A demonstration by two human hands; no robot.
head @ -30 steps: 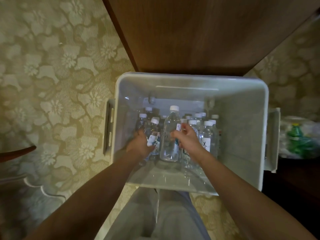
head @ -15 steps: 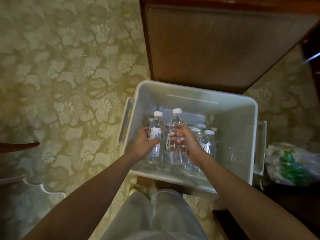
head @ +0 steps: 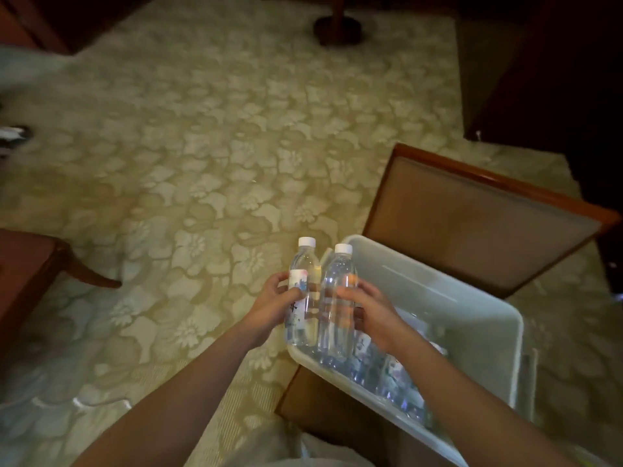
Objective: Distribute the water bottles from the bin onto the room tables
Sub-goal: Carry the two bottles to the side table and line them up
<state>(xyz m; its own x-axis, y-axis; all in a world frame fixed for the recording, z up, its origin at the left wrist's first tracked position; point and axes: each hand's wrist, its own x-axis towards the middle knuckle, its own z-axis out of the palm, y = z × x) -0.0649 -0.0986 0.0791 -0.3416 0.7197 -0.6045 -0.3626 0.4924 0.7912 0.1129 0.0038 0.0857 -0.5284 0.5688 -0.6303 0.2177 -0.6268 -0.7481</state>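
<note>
My left hand (head: 273, 306) grips a clear water bottle (head: 302, 264) with a white cap and a white label. My right hand (head: 372, 313) grips a second clear bottle (head: 338, 281) right beside the first. Both bottles are upright and lifted above the near left corner of the white plastic bin (head: 472, 298). Several more bottles (head: 391, 372) remain standing in the bin, partly hidden behind my right forearm.
The bin rests on a wooden chair seat, with the chair's padded back (head: 478, 220) behind it. Floral carpet (head: 219, 146) stretches ahead and left. A dark wooden furniture leg (head: 91, 278) is at left, a round stand base (head: 337, 28) far ahead, dark furniture at right.
Both hands have lifted their bottles out of the bin. My view has swung up and left, from looking down into the bin to looking across the carpet.
</note>
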